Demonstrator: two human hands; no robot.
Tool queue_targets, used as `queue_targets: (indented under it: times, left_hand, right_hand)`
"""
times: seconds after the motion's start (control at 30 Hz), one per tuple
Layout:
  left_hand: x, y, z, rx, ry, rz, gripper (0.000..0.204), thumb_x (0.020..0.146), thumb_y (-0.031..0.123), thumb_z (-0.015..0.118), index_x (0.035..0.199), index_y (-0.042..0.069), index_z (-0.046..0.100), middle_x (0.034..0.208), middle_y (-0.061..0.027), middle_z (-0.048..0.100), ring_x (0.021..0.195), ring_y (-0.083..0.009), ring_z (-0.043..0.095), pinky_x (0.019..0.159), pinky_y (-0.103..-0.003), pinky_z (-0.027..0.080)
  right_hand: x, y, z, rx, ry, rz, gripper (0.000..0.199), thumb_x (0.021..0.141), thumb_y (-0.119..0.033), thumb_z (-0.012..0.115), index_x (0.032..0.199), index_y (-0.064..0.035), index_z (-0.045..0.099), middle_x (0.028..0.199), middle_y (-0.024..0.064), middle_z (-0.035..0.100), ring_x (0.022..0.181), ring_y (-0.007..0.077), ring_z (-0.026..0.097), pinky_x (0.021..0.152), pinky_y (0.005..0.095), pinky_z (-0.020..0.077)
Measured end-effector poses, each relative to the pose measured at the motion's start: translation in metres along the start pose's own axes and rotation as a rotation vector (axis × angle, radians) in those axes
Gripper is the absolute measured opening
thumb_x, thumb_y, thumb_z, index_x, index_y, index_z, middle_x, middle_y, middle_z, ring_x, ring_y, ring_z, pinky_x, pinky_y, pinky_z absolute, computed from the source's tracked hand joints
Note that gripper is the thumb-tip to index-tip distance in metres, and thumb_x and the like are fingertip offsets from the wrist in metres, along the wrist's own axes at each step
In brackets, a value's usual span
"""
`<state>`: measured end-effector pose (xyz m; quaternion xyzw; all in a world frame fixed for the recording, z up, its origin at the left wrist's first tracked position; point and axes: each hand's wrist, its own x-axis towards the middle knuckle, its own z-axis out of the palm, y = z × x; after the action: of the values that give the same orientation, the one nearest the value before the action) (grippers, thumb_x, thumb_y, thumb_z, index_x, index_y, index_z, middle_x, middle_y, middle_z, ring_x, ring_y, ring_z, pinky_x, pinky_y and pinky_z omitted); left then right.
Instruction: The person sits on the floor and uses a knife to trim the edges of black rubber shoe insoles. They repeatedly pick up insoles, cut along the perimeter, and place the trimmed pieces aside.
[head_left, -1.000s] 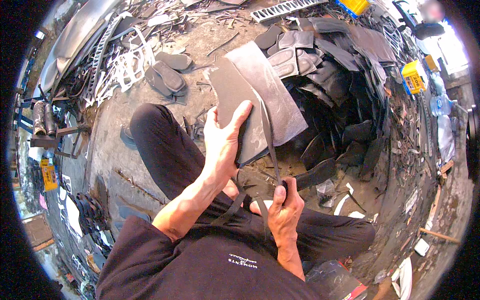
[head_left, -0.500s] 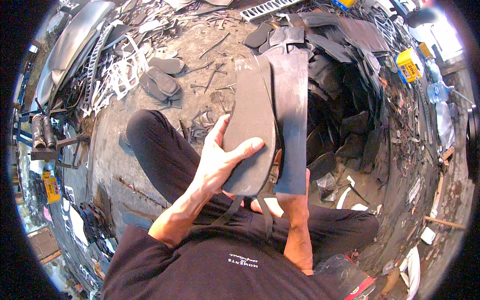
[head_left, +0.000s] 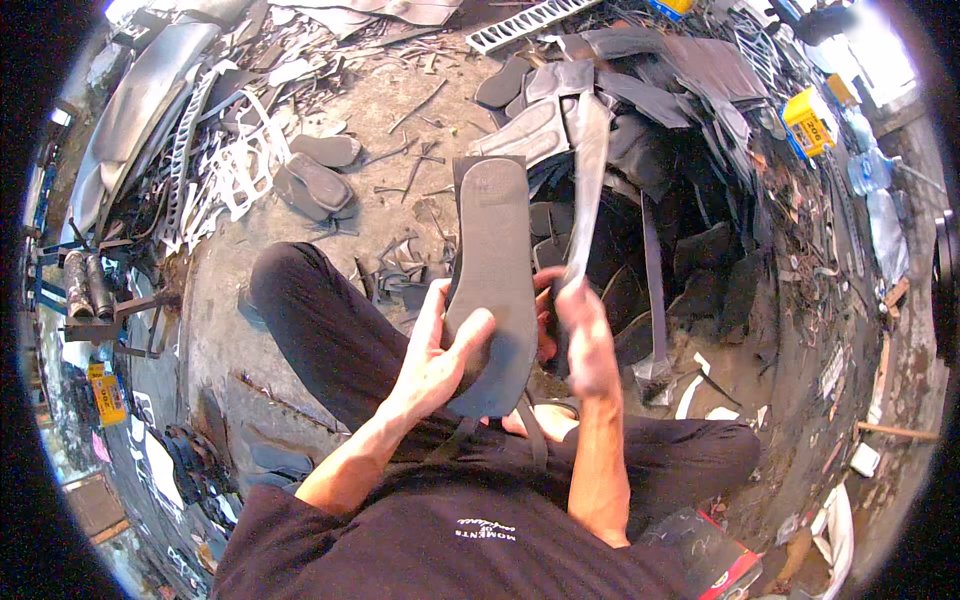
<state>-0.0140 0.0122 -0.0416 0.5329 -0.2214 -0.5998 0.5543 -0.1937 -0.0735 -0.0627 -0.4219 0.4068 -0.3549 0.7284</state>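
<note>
One grey sole held in left hand; right hand holding blurred grey piece.

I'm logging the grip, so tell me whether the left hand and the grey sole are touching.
Touching. The head view shows it: the left hand lays its thumb over the face of the grey sole, near its lower part.

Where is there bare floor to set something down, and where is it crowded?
Bare floor lies left of the left knee, below the white scraps; a smaller patch lies between the sole pair and the held sole, below thin strips. Crowded: the dark pile at right and those scraps.
</note>
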Motion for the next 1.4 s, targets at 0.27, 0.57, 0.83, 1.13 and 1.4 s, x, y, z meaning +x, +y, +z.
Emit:
queue_targets:
  times: [0.27, 0.57, 0.83, 1.13, 1.4]
  left_hand:
    - [0.080, -0.053, -0.060, 0.449, 0.241, 0.207, 0.018, 0.108, 0.028, 0.065, 0.119, 0.014, 0.061, 0.099, 0.0019, 0.057, 0.084, -0.0104, 0.052, 0.076, -0.029, 0.047]
    - [0.052, 0.009, 0.005, -0.187, -0.029, -0.028, 0.043, 0.109, 0.041, 0.064, 0.134, 0.006, 0.069, 0.118, -0.0019, 0.073, 0.099, -0.0064, 0.064, 0.089, -0.027, 0.053]
    - [0.008, 0.043, -0.014, -0.121, -0.154, -0.231, 0.035, 0.107, 0.039, 0.067, 0.118, 0.007, 0.074, 0.097, 0.0019, 0.075, 0.079, -0.0051, 0.067, 0.071, -0.024, 0.055]
    - [-0.012, 0.047, -0.005, -0.153, -0.274, -0.194, 0.029, 0.102, 0.026, 0.076, 0.119, 0.003, 0.076, 0.102, -0.0036, 0.079, 0.085, -0.0090, 0.072, 0.076, -0.028, 0.060]
    - [-0.025, 0.059, -0.002, -0.030, -0.416, -0.172, 0.031, 0.099, 0.019, 0.080, 0.123, 0.000, 0.075, 0.106, -0.0040, 0.079, 0.091, -0.0089, 0.071, 0.083, -0.027, 0.058]
  right_hand:
    - [-0.051, -0.015, -0.003, -0.197, 0.258, -0.095, 0.038, 0.096, -0.020, 0.080, 0.127, -0.0033, 0.066, 0.109, 0.0057, 0.076, 0.098, 0.0156, 0.071, 0.090, 0.0335, 0.0561]
    - [-0.085, 0.005, 0.007, -0.342, 0.005, 0.167, 0.052, 0.096, -0.039, 0.082, 0.129, -0.0021, 0.065, 0.100, 0.0036, 0.075, 0.084, 0.0095, 0.067, 0.080, 0.0291, 0.0561]
    - [-0.115, 0.050, -0.001, -1.005, 0.349, -0.421, 0.067, 0.109, -0.067, 0.039, 0.109, -0.0034, 0.062, 0.075, 0.0165, 0.055, 0.060, 0.0291, 0.059, 0.058, 0.0420, 0.0455]
    - [-0.101, -0.024, -0.009, -0.992, 0.154, -0.338, 0.061, 0.108, -0.063, 0.047, 0.110, -0.0041, 0.061, 0.085, 0.0203, 0.066, 0.075, 0.0418, 0.070, 0.067, 0.0456, 0.0546]
    - [-0.081, -0.157, 0.001, -1.087, -0.282, 0.044, 0.046, 0.112, -0.044, 0.052, 0.096, -0.0026, 0.064, 0.069, 0.0198, 0.058, 0.061, 0.0378, 0.060, 0.061, 0.0444, 0.0469]
